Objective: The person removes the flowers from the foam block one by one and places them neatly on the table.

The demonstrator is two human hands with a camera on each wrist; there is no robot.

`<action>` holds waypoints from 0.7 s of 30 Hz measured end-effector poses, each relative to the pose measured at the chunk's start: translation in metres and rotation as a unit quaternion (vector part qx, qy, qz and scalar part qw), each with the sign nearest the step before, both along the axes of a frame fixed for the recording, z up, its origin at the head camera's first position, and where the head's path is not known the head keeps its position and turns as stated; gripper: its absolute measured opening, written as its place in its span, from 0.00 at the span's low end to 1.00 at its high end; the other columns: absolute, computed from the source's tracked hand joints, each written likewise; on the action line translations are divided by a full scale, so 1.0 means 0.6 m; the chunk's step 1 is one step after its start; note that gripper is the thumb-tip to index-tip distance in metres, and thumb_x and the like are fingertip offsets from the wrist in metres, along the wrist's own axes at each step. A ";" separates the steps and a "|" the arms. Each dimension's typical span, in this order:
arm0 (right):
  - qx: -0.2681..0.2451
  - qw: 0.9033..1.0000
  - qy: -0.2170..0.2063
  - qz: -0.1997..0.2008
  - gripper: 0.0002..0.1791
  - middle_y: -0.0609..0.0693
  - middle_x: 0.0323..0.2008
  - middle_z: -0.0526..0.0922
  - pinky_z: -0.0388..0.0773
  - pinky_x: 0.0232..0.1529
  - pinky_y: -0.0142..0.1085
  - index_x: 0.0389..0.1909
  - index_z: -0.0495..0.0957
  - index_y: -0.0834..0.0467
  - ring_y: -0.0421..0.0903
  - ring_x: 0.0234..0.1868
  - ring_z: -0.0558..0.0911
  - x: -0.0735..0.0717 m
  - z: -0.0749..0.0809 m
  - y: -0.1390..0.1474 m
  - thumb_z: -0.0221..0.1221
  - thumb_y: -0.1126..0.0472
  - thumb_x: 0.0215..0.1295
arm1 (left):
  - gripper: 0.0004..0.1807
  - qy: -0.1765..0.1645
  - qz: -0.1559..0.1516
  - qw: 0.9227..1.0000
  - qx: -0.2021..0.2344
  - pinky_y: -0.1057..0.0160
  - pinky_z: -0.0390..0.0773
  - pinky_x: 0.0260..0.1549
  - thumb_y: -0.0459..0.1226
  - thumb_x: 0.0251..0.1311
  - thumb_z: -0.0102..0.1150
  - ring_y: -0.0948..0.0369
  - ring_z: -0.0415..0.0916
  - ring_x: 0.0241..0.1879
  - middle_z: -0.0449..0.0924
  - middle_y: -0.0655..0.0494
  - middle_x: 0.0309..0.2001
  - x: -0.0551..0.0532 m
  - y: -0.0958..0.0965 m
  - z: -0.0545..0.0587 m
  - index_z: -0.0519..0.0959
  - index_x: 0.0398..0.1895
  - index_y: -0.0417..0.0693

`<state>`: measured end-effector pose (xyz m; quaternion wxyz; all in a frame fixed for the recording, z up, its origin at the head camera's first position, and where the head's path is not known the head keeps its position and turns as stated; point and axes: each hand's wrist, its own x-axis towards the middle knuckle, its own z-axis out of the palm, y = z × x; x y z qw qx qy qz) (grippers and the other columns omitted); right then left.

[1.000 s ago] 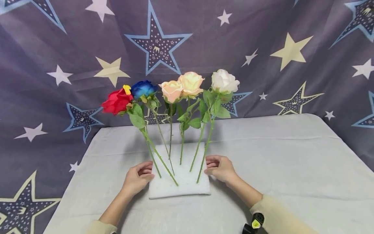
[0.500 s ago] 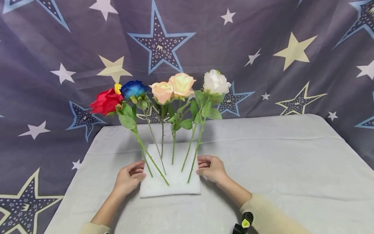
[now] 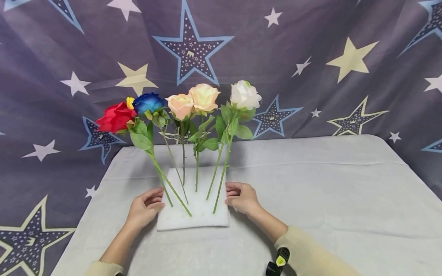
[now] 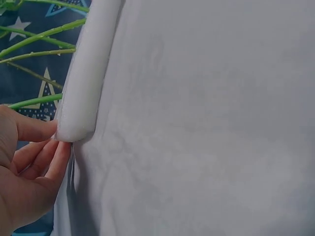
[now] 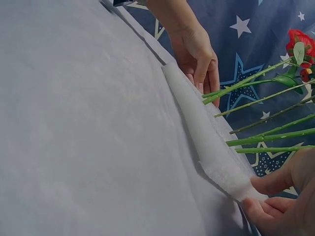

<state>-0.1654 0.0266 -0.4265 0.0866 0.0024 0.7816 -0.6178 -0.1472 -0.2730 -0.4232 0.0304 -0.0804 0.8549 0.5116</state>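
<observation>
Several long-stemmed artificial roses stand upright in a white foam block [image 3: 207,221] on the table. A red rose [image 3: 115,118] leans out to the left, beside a blue rose [image 3: 149,103]. Two peach roses rise in the middle, and a white rose [image 3: 245,95] stands at the right; a yellow bloom [image 3: 130,102] is mostly hidden behind the red one. My left hand [image 3: 142,209] holds the block's left side, thumb on the near face and fingers behind it in the left wrist view. Opposite it, my right hand [image 3: 243,198] pinches the right side between thumb and fingers.
A light grey cloth [image 3: 328,191] with shallow creases covers the table. Behind it hangs a dark curtain [image 3: 248,42] printed with stars. A black device [image 3: 277,262] with a yellow mark sits at the right sleeve's cuff.
Both hands and the foam block have moved left across the table together, carrying the roses along. The grip on both sides looks the same. The head view has shifted slightly.
</observation>
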 end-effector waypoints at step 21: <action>-0.005 1.000 0.012 0.018 0.28 0.62 0.44 0.85 0.85 0.36 0.29 0.52 0.79 0.68 0.50 0.40 0.87 -0.006 0.001 -0.029 0.62 0.80 0.44 | 0.28 0.007 -0.004 0.999 -0.035 0.83 0.79 0.43 0.28 0.59 0.60 0.85 0.73 0.38 0.75 0.36 0.60 -0.004 -0.041 -0.002 0.69 0.64 0.34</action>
